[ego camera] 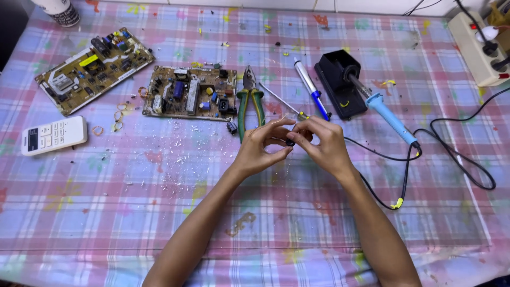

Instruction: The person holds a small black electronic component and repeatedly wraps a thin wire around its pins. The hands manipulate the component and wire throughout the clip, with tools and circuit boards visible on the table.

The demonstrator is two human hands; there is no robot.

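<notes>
Black and very small, the part (290,142) sits between your two hands, above the middle of the table (159,212). Your left hand (261,148) and your right hand (320,143) are pressed close, and the fingertips of both pinch the part together. What kind of part it is, I cannot tell; it is mostly hidden by your fingers.

The grip is only by fingertips, so the part could slip. If it falls, it may be lost among the many small crumbs scattered on the plaid cloth under your hands.

Just behind your hands lie the pliers (249,98), a thin probe (279,101) and a pen-like tool (311,87). A forward movement of the knuckles could push them.

On your right side, the soldering iron (390,117) rests in its black stand (340,82), and its cable (406,165) curves near your right forearm. If the elbow catches the cable, the iron could be pulled out. I cannot tell if it is hot.

To the left, the two boards (191,93) (93,66) and the white remote (53,135) are well apart from you. The open room is toward you and to the front left; the near edge of the table is under your forearms.
</notes>
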